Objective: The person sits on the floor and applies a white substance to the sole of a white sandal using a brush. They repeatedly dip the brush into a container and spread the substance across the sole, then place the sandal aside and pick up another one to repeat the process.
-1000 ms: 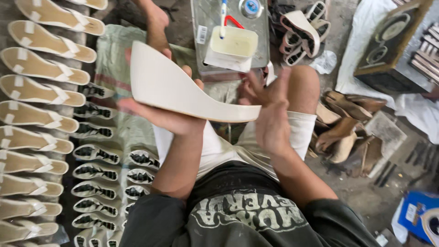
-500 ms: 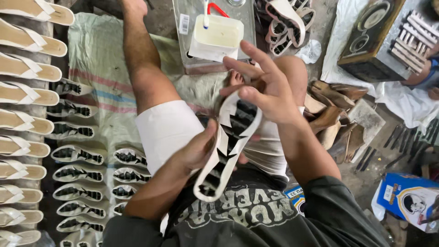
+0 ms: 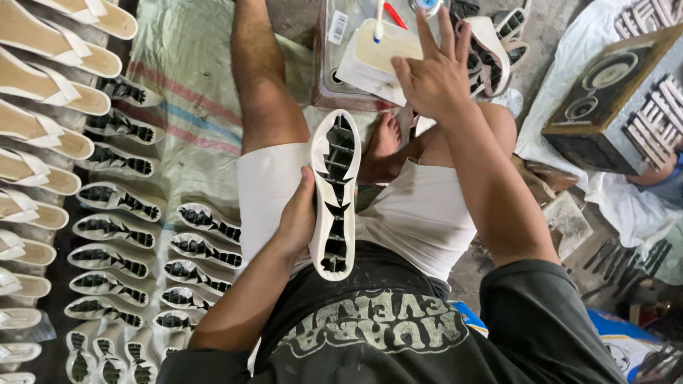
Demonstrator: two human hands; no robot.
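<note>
Left hand (image 3: 297, 222) grips ribbed, hollow white sole (image 3: 335, 192).

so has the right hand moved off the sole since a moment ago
Yes. The right hand has left the white sole and gone up toward the glue tub; the left hand holds the sole.

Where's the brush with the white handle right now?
In the head view, top centre: the white-handled brush stands in the cream glue tub, just left of the raised right hand.

Even, soft overhead light, weak shadows, sharp centre, slight wide-angle stretch at edges.
</note>
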